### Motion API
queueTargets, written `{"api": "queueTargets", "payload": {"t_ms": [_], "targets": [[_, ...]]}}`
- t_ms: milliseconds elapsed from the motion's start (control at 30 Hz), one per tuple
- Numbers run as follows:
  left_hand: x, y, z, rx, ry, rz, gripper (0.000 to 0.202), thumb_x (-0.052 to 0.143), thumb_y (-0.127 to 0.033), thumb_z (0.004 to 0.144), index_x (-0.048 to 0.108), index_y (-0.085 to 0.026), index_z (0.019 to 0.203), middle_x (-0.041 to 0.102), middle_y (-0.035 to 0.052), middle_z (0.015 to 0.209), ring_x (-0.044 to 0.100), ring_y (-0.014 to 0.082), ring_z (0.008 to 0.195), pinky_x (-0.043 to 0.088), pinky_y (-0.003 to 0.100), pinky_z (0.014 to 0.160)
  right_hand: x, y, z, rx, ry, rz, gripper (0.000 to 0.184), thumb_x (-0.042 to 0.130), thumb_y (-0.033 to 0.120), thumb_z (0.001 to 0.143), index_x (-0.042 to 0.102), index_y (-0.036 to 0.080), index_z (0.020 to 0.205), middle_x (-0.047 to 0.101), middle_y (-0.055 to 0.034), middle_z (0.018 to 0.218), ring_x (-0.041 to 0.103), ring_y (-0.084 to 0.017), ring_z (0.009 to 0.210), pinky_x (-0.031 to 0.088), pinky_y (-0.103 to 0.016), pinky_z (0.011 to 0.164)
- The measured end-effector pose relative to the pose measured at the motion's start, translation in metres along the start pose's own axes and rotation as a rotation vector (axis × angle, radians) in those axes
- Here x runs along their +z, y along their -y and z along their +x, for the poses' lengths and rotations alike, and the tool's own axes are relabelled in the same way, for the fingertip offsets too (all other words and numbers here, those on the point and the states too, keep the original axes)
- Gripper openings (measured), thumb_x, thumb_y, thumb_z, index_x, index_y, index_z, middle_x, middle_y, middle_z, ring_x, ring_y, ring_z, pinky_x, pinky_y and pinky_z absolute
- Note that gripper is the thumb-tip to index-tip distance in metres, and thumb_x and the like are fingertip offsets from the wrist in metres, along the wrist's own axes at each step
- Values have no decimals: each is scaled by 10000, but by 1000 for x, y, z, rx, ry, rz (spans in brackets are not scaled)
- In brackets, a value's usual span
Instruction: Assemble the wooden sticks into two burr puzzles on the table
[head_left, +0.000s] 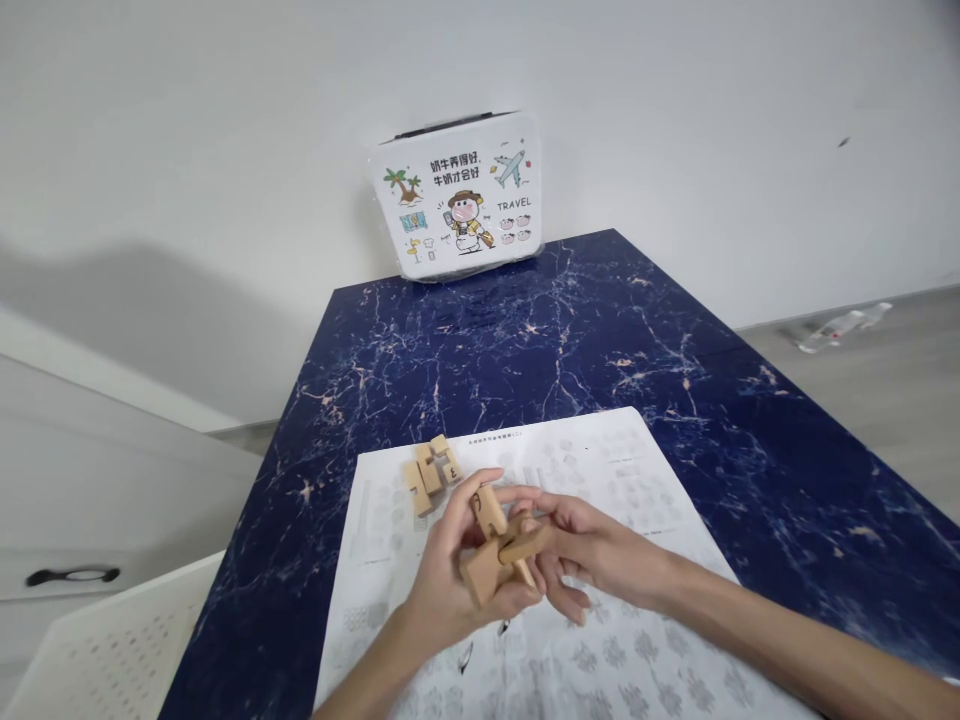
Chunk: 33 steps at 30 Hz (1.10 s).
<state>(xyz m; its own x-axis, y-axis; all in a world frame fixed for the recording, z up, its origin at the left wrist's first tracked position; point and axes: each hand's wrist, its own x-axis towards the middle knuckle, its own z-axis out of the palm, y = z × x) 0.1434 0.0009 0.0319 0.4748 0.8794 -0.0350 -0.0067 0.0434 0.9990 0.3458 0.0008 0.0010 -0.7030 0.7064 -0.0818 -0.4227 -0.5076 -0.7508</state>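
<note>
My left hand (442, 580) is closed around several light wooden puzzle blocks (484, 570) that are fitted against each other, one bearing a black mark. From the right, my right hand (589, 545) grips a wooden block (525, 543) in the same cluster, its thumb and fingers pressed to it. Some fingertips are hidden behind the wood. Just beyond my left hand, several notched wooden blocks (429, 474) lie close together, one with a black numeral. Beneath everything is a white printed sheet (637, 450) with rows of small grey diagrams.
The sheet lies on a dark blue marble-patterned table (480, 350). At the table's far edge, against the wall, stands a white cartoon-printed box (459, 200). A white perforated chair (127, 650) is at lower left, by a cabinet handle (73, 576). A plastic bottle (844, 327) lies on the floor at right.
</note>
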Motion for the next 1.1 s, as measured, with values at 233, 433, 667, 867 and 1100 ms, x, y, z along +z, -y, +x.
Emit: {"api": "queueTargets", "payload": {"t_ms": [233,433,667,867,1100], "targets": [[-1,2,-3,38,-27,65,766,889,-441,774,547,-270,1437,710,166,1329,750,359,1038,570,484,975,-3,-2,0,-28,22,-28,488,621,369,1054,517,167,1486,688,17,686,589,-90,447,388,-189,434],[-4,9,1,155,-32,94,765,875,-553,762,574,-264,1402,767,136,1236,772,338,988,611,441,895,-1,0,-1,-48,30,-29,509,605,434,1061,529,177,1493,684,12,669,579,-92,460,387,-195,449],[-3,5,4,144,-62,-1,699,880,-588,742,636,-274,1317,790,107,1158,775,349,1015,629,436,874,0,3,0,-79,47,-54,490,622,423,1052,557,201,1484,706,-13,760,532,-72,464,379,-197,445],[-2,6,5,93,-52,12,825,914,-528,727,548,-339,1442,716,102,1321,756,325,1071,632,432,892,-2,6,1,-94,-89,93,370,721,439,987,705,180,1251,650,14,700,470,-56,473,341,-180,434],[-2,3,6,218,-98,220,677,843,-370,811,560,-288,1421,725,109,1288,758,275,997,631,394,844,-8,4,-1,-80,-78,59,297,687,447,1008,711,168,1108,657,18,686,470,-47,431,322,-191,429]]}}
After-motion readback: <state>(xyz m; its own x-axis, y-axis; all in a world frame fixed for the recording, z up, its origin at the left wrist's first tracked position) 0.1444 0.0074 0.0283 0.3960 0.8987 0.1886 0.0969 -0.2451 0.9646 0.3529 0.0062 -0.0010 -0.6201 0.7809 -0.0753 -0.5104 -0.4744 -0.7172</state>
